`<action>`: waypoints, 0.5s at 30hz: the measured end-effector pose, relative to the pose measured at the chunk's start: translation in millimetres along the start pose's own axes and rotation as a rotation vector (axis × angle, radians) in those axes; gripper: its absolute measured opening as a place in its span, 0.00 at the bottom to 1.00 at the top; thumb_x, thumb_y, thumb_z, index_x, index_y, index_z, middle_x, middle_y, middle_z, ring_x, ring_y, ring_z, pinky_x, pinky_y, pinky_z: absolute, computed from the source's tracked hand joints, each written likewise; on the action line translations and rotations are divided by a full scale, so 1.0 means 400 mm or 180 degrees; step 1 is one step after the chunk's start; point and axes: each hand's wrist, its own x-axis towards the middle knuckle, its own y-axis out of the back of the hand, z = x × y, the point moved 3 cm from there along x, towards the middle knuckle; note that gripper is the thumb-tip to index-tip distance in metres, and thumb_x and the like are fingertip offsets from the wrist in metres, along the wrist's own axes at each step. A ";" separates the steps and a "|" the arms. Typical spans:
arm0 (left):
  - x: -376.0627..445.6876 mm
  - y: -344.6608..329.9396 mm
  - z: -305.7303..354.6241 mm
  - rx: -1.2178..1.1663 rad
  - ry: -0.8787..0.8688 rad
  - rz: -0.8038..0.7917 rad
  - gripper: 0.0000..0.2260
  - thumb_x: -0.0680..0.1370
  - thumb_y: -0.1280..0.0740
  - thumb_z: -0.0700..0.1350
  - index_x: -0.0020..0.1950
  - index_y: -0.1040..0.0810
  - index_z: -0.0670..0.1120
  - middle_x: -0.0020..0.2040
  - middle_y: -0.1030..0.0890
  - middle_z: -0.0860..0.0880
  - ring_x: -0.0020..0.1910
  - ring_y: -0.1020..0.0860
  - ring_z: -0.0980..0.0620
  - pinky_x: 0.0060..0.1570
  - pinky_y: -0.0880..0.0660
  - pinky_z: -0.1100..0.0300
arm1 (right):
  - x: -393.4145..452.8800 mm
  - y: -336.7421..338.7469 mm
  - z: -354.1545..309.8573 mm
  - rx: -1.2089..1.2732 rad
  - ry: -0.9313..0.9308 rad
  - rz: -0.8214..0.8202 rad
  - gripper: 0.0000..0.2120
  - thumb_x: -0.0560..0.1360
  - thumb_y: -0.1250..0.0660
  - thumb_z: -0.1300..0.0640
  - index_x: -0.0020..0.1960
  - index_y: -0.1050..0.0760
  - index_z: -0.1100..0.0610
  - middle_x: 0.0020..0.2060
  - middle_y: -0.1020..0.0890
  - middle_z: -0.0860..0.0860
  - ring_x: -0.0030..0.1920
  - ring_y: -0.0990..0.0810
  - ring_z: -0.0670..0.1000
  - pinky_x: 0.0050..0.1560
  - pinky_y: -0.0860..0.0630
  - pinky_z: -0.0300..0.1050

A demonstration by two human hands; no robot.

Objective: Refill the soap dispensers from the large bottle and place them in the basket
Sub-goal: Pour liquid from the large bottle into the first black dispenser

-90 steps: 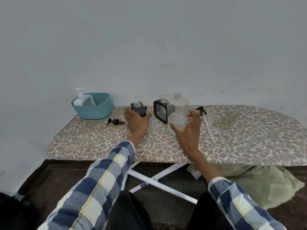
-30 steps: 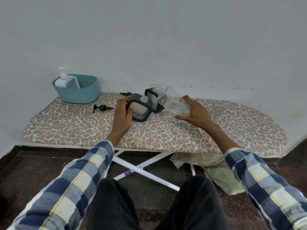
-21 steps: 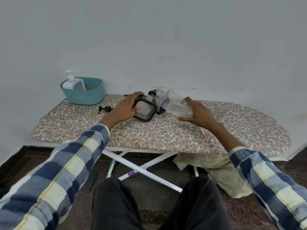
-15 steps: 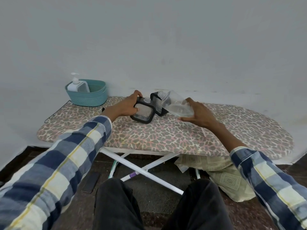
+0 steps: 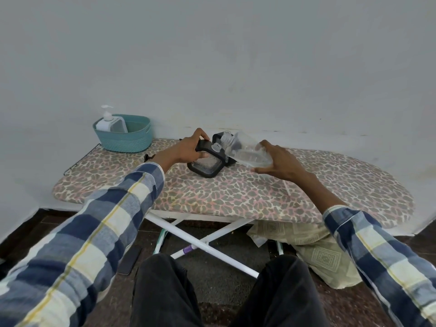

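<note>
Both hands raised: left hand (image 5: 188, 149) gripping tilted dispenser (image 5: 207, 161), right hand (image 5: 277, 162) tipping bottle (image 5: 247, 153).

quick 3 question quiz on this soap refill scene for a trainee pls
1. True or false: the large clear bottle stands upright.
2. Which of the hands steadies the black-framed dispenser?
3. What sits in the teal basket? A) white pump dispenser B) sponge C) nothing

Key:
1. False; it is tilted, neck toward the dispenser's opening.
2. The left hand; the right hand holds the bottle.
3. A
</note>
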 end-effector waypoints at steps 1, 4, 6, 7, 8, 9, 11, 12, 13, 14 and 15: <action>-0.001 -0.001 -0.001 -0.0038 0.0020 0.0000 0.22 0.84 0.28 0.43 0.73 0.36 0.48 0.62 0.20 0.38 0.58 0.19 0.37 0.57 0.24 0.48 | 0.001 0.000 0.001 -0.0002 0.0002 -0.0022 0.34 0.71 0.21 0.35 0.69 0.32 0.46 0.63 0.18 0.52 0.56 0.19 0.57 0.54 0.18 0.59; -0.005 -0.002 -0.006 -0.0136 0.0034 0.0026 0.21 0.84 0.28 0.44 0.73 0.34 0.48 0.64 0.20 0.40 0.61 0.20 0.39 0.60 0.25 0.49 | 0.005 -0.001 0.003 -0.0023 0.0007 -0.0084 0.34 0.71 0.21 0.35 0.69 0.31 0.46 0.63 0.18 0.51 0.56 0.19 0.57 0.54 0.18 0.59; -0.008 -0.004 -0.009 -0.0187 0.0041 0.0050 0.20 0.84 0.28 0.44 0.73 0.32 0.49 0.65 0.21 0.41 0.61 0.21 0.39 0.62 0.25 0.49 | 0.007 -0.002 0.004 -0.0044 0.0013 -0.0094 0.33 0.71 0.21 0.36 0.68 0.31 0.46 0.62 0.18 0.52 0.56 0.19 0.57 0.53 0.18 0.59; -0.009 -0.005 -0.010 -0.0222 0.0040 0.0064 0.20 0.84 0.28 0.44 0.73 0.32 0.49 0.65 0.21 0.41 0.61 0.21 0.40 0.61 0.25 0.50 | 0.009 -0.002 0.005 -0.0063 0.0022 -0.0103 0.33 0.71 0.21 0.36 0.68 0.31 0.46 0.62 0.18 0.52 0.56 0.20 0.57 0.53 0.18 0.59; -0.010 -0.006 -0.011 -0.0256 0.0036 0.0082 0.20 0.84 0.28 0.43 0.73 0.32 0.49 0.64 0.21 0.42 0.61 0.21 0.41 0.60 0.26 0.51 | 0.011 -0.002 0.005 -0.0099 0.0035 -0.0116 0.33 0.71 0.21 0.36 0.68 0.31 0.46 0.62 0.18 0.52 0.56 0.20 0.57 0.53 0.18 0.59; -0.010 -0.007 -0.011 -0.0281 0.0026 0.0101 0.20 0.84 0.28 0.43 0.72 0.32 0.49 0.64 0.20 0.42 0.61 0.21 0.41 0.58 0.27 0.52 | 0.013 -0.002 0.005 -0.0148 0.0048 -0.0131 0.33 0.71 0.21 0.36 0.69 0.31 0.47 0.62 0.18 0.52 0.56 0.20 0.57 0.54 0.19 0.59; -0.010 -0.009 -0.013 -0.0306 0.0016 0.0123 0.19 0.84 0.28 0.42 0.72 0.31 0.50 0.64 0.20 0.43 0.60 0.21 0.42 0.57 0.29 0.54 | 0.017 -0.001 0.007 -0.0215 0.0054 -0.0168 0.33 0.71 0.22 0.35 0.69 0.31 0.47 0.62 0.18 0.52 0.56 0.21 0.57 0.54 0.19 0.59; -0.010 -0.010 -0.014 -0.0319 0.0019 0.0125 0.19 0.84 0.28 0.42 0.72 0.32 0.50 0.63 0.20 0.43 0.60 0.21 0.42 0.56 0.29 0.54 | 0.020 -0.001 0.008 -0.0233 0.0052 -0.0181 0.33 0.72 0.22 0.35 0.69 0.31 0.47 0.62 0.18 0.52 0.56 0.21 0.57 0.54 0.19 0.58; -0.010 -0.011 -0.014 -0.0333 0.0023 0.0125 0.19 0.84 0.28 0.42 0.72 0.32 0.50 0.63 0.20 0.43 0.59 0.21 0.43 0.56 0.28 0.54 | 0.022 0.000 0.009 -0.0254 0.0054 -0.0187 0.33 0.72 0.22 0.35 0.69 0.31 0.47 0.61 0.18 0.52 0.56 0.21 0.57 0.53 0.20 0.58; -0.010 -0.012 -0.014 -0.0341 0.0024 0.0125 0.19 0.84 0.28 0.42 0.72 0.32 0.51 0.62 0.20 0.44 0.59 0.21 0.43 0.55 0.28 0.54 | 0.024 0.001 0.010 -0.0276 0.0061 -0.0187 0.33 0.71 0.22 0.35 0.69 0.31 0.47 0.62 0.18 0.52 0.57 0.21 0.57 0.53 0.20 0.57; -0.011 -0.012 -0.015 -0.0345 0.0017 0.0126 0.19 0.84 0.29 0.42 0.72 0.32 0.51 0.62 0.20 0.44 0.58 0.21 0.43 0.55 0.29 0.54 | 0.026 0.002 0.011 -0.0293 0.0069 -0.0186 0.33 0.71 0.22 0.36 0.69 0.30 0.47 0.62 0.18 0.53 0.57 0.21 0.57 0.53 0.20 0.57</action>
